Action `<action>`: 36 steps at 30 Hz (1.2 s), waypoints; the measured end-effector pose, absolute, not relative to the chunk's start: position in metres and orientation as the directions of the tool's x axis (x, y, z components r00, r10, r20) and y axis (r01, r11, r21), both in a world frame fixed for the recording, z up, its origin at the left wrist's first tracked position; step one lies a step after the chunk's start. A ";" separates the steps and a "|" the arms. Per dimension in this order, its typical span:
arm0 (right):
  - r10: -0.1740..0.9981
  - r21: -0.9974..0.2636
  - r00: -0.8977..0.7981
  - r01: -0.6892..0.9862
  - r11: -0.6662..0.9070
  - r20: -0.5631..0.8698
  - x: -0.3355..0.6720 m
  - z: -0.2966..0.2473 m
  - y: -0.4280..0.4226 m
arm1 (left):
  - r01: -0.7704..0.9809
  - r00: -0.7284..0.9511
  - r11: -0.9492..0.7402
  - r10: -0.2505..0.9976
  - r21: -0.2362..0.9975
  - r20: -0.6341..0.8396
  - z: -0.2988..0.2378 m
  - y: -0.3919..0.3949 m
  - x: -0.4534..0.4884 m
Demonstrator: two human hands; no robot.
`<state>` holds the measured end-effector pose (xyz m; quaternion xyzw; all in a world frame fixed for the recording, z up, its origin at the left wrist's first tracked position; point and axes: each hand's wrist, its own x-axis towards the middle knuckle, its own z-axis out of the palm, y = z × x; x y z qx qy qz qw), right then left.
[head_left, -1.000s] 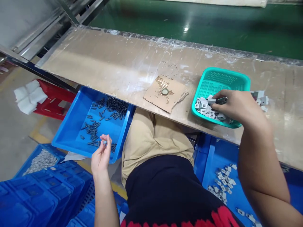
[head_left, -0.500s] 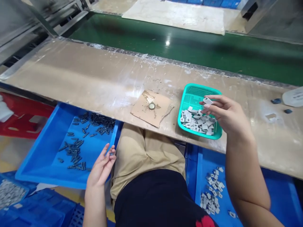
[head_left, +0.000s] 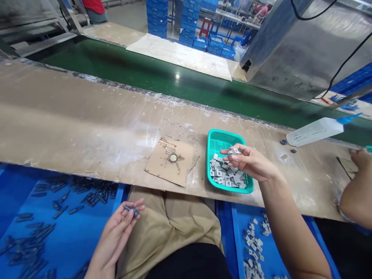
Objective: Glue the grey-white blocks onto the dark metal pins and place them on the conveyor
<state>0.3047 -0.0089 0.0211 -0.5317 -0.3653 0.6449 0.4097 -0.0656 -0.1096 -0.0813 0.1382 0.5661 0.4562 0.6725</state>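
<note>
My left hand [head_left: 117, 228] hovers over my lap beside the blue tray [head_left: 58, 248], its fingertips pinched on a small dark cylindrical piece [head_left: 131, 210]. Several more dark pieces [head_left: 43, 228] lie scattered in that tray. My right hand [head_left: 251, 162] is over the teal basket [head_left: 221, 140] on the workbench and pinches one small grey square part [head_left: 234, 151]. Several grey square parts [head_left: 226, 174] are heaped in the near end of the basket.
A torn cardboard piece [head_left: 162, 162] with a small round metal disc [head_left: 173, 157] lies left of the basket. A green conveyor belt [head_left: 145, 77] runs behind the bench. Another blue tray [head_left: 241, 232] with grey parts sits lower right. Another person's arm [head_left: 356, 190] and a white squeeze bottle [head_left: 316, 131] are at right.
The view has tilted up and rightwards, showing more of the belt and a neighbour's arm. My right hand lifted a grey part out of the basket. My left hand moved from the blue tray towards my lap.
</note>
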 end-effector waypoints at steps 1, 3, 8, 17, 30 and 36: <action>0.918 -0.911 -0.090 -0.117 -0.395 -0.386 0.302 0.023 -0.007 | -0.453 -0.034 0.555 0.771 0.698 -0.636 -0.081 -0.107 -0.064; 0.923 -0.920 -0.073 -0.083 -0.383 -0.377 0.295 0.027 -0.004 | -0.459 -0.017 0.556 0.775 0.693 -0.632 -0.083 -0.104 -0.061; 0.943 -0.944 -0.039 0.034 -0.328 -0.329 0.271 0.032 0.003 | -0.574 -0.036 0.506 0.770 0.644 -0.637 -0.086 -0.098 -0.048; 0.969 -0.890 -0.171 0.447 -0.085 -0.179 0.216 0.024 0.020 | -0.722 0.082 0.513 0.730 0.465 -0.679 -0.088 -0.099 -0.033; 0.861 -0.408 -0.504 0.775 0.482 0.060 0.175 -0.006 0.034 | -0.735 0.146 0.515 0.756 0.442 -0.638 -0.073 -0.105 -0.039; 0.879 -0.439 -0.474 0.779 0.448 0.055 0.173 -0.007 0.033 | -0.739 0.206 0.507 0.797 0.443 -0.567 -0.064 -0.097 -0.027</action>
